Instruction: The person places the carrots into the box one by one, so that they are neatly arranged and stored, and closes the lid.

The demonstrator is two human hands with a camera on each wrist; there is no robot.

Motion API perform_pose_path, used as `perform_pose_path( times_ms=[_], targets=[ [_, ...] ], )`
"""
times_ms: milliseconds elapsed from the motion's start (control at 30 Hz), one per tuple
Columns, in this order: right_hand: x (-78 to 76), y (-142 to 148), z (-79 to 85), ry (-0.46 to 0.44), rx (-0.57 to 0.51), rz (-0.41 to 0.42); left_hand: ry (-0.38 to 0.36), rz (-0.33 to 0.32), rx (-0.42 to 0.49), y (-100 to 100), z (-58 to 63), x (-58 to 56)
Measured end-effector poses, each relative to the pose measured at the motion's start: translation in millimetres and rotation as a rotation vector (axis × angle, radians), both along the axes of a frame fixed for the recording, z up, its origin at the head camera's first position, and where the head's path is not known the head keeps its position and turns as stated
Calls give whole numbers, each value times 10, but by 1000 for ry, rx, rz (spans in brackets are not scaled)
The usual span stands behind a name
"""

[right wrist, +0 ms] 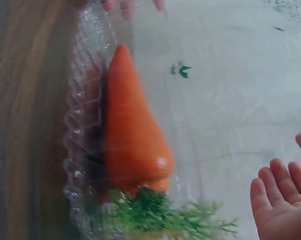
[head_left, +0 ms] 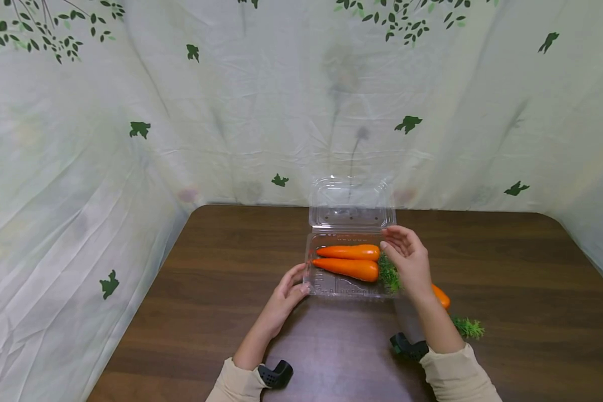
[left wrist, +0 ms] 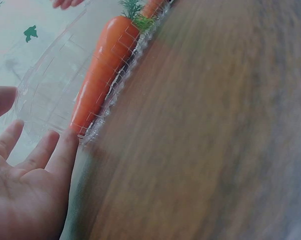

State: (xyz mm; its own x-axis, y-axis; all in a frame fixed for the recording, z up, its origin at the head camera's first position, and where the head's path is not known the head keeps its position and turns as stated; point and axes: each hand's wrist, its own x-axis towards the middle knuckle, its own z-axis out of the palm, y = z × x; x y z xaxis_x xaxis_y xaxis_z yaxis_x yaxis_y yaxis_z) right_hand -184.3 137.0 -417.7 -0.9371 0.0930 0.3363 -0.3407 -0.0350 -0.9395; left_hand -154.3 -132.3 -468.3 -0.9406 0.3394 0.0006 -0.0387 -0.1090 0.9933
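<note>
A clear plastic clamshell box [head_left: 331,287] sits on the table with its lid [head_left: 352,202] raised at the back. Two orange carrots [head_left: 349,268] lie in it side by side, tips to the left, green tops [head_left: 389,273] at the right end. My left hand [head_left: 283,296] rests at the box's left edge, its fingers spread in the left wrist view and touching the corner near a carrot tip. Over the box's right end is my right hand [head_left: 409,257], fingers extended and apart from the carrots, holding nothing. In the right wrist view, the near carrot [right wrist: 133,130] shows through the plastic.
Another carrot [head_left: 441,296] with a green top lies on the brown table [head_left: 221,251], partly hidden behind the right forearm. A white curtain [head_left: 261,100] with leaf prints hangs behind the table's far edge. Black cameras are strapped at both wrists.
</note>
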Motion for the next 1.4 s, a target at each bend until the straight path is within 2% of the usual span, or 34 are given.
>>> perform_pose_path(
  times_ms=[233,533,1067,1167,1300,1400],
  targets=[
    [109,108,72,90,-23,-43,1,3,1,1,-1,-3],
    [299,326,34,80,18,-133,5,0,8,7,-1,3],
    [568,673,-214,13,112,-253,11,9,3,4,3,13],
    [580,756,-332,9,154,-268,9,9,5,5,4,14],
    [532,947,-644,67,239,-269,5,12,3,6,11,16],
    [583,953,-624,27,281,-292,6,14,2,5,12,16]
  ],
)
